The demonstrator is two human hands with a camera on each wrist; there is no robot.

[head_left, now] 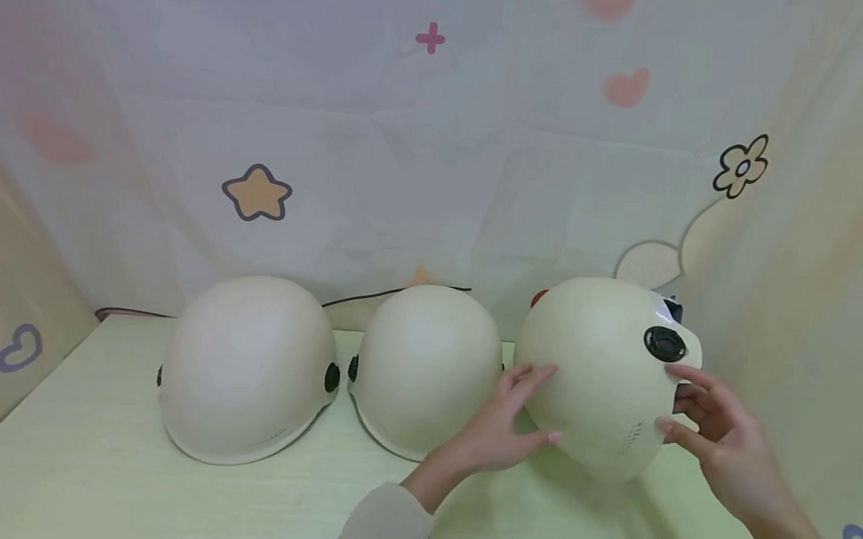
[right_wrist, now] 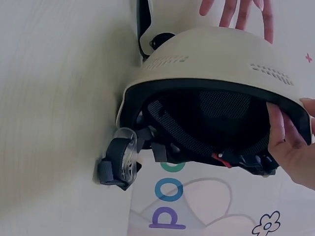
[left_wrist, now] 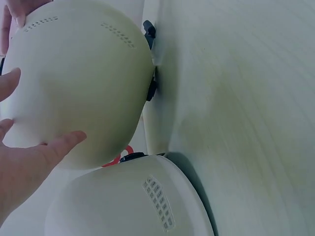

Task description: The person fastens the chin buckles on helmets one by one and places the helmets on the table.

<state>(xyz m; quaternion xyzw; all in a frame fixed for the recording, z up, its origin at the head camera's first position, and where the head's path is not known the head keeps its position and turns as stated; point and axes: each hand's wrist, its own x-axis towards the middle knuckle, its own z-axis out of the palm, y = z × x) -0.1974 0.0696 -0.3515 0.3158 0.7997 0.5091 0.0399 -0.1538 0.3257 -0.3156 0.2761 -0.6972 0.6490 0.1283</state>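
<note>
A cream helmet (head_left: 592, 378) at the right end of a row is tipped on its side, its opening turned to the right. My right hand (head_left: 732, 450) grips its rim, with fingers inside the shell and the thumb outside, as the right wrist view shows. My left hand (head_left: 497, 430) has its fingers spread against the shell's left side. Dark padding (right_wrist: 224, 104) lines the helmet. A black strap with a buckle (right_wrist: 118, 164) hangs from the opening toward the table. A second cream helmet (head_left: 424, 372) stands upright just left of my left hand.
A third, larger cream helmet (head_left: 249, 374) stands at the left on the pale wooden table (head_left: 62, 431). Behind the row hangs a patterned cloth (head_left: 364, 156), which also covers both sides. A thin black cord (head_left: 373, 296) runs along the table's back edge.
</note>
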